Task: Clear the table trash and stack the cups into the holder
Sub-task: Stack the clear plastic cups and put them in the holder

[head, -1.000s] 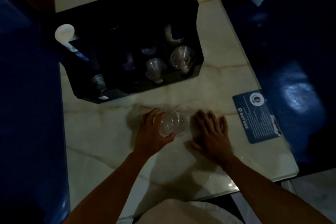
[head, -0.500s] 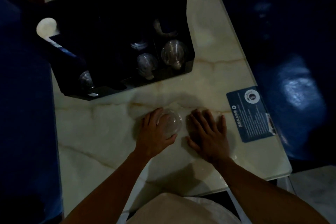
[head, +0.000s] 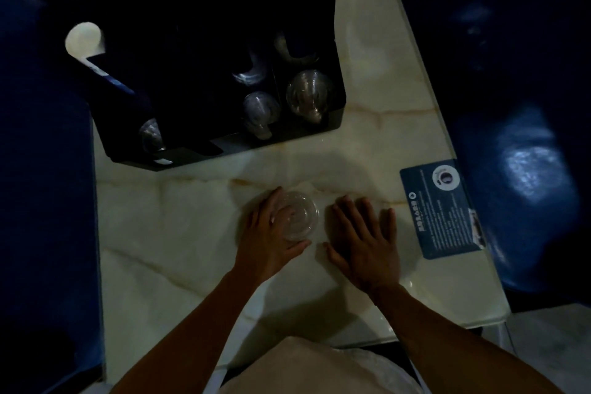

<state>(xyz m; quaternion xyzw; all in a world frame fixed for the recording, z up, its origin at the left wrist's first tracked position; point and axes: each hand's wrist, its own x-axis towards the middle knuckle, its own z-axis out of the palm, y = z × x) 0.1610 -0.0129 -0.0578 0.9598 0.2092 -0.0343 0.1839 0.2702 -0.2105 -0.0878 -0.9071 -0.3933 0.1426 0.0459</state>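
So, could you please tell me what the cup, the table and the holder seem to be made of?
Cup: clear thin plastic, probably; the fingers of the left hand show through it. Table: glossy pale stone or a marble-look top, with brown veins and reflections. Holder: matte black, likely plastic or board; too dark to tell.

A clear plastic cup stands upright on the bench, just in front of the black holder; the holder's near compartments contain more clear cups.
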